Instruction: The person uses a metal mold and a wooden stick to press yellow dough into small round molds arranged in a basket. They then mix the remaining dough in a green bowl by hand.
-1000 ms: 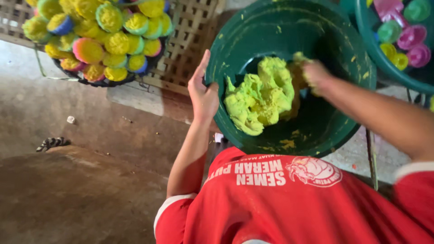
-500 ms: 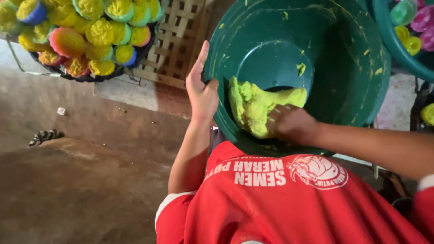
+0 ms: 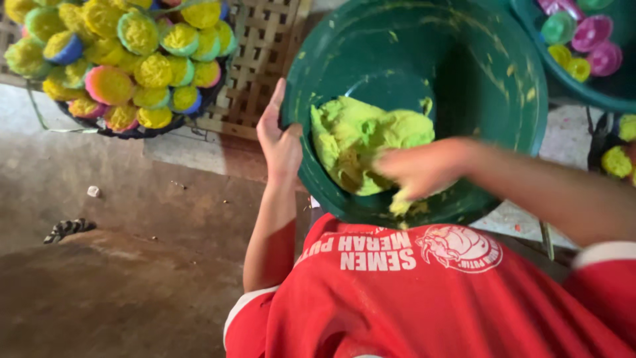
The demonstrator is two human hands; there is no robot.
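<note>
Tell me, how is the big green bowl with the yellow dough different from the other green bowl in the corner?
The big green bowl is tipped toward the person and holds one lump of yellow-green dough; the corner bowl holds small coloured cups. The big bowl is smeared with dough bits and is gripped at its rim by the left hand, while the right hand digs in; nobody touches the corner bowl. Both are round and dark green.
</note>
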